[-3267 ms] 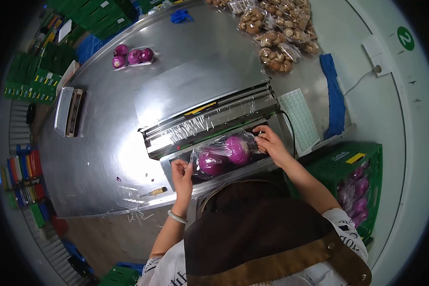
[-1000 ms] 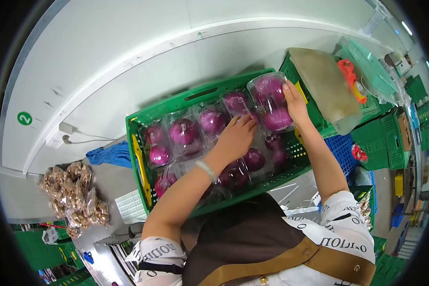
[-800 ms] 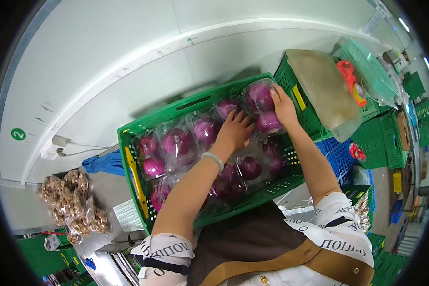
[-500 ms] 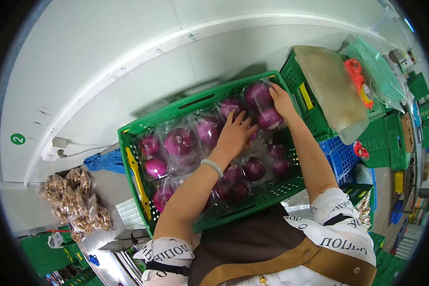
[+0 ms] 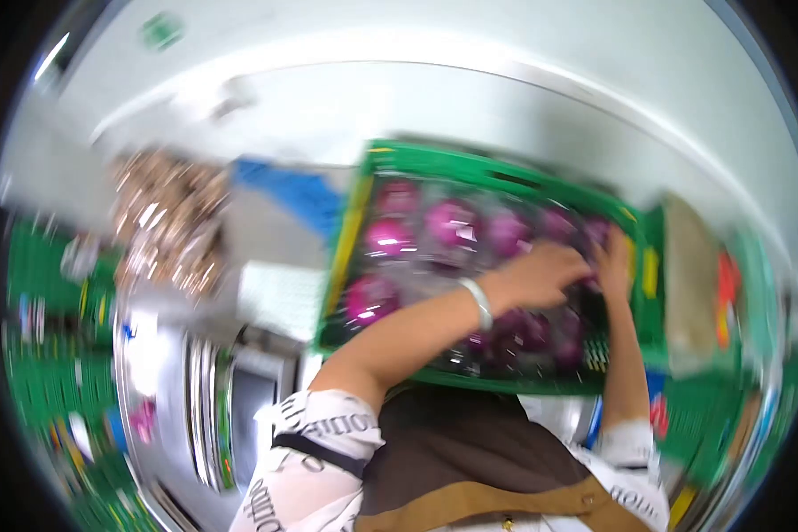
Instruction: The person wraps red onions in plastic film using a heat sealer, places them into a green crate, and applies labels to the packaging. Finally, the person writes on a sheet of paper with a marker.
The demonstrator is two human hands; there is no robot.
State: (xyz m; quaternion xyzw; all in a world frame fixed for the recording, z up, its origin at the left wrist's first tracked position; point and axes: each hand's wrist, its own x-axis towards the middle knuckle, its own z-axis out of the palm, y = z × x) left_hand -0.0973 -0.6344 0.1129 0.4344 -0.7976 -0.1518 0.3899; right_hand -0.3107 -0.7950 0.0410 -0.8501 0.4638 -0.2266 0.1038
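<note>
A green crate (image 5: pixel 434 161) with yellow end handles stands in front of me, filled with red onions (image 5: pixel 452 223) wrapped in clear plastic. Motion smears this view. My left hand (image 5: pixel 549 273), with a pale bangle (image 5: pixel 477 303) on its wrist, reaches over the onions right of the crate's middle; its fingertips blur into the packs. At the crate's right end, my right hand (image 5: pixel 615 262) lies against the onion packs, close to my left fingertips. How firmly either hand grips a pack is too blurred to make out.
Bagged ginger (image 5: pixel 168 217) lies to the left, near a blue cloth (image 5: pixel 292 199) and a white perforated box (image 5: pixel 279 295). Right of the crate, a tan board (image 5: pixel 691 275) rests on green crates, with a red object (image 5: pixel 728 282) beside it. A white wall (image 5: pixel 470 97) rises behind.
My view has swung left and tilted, so the crate appears farther right and turned. Both hands remain at the right part of the crate, now closer together.
</note>
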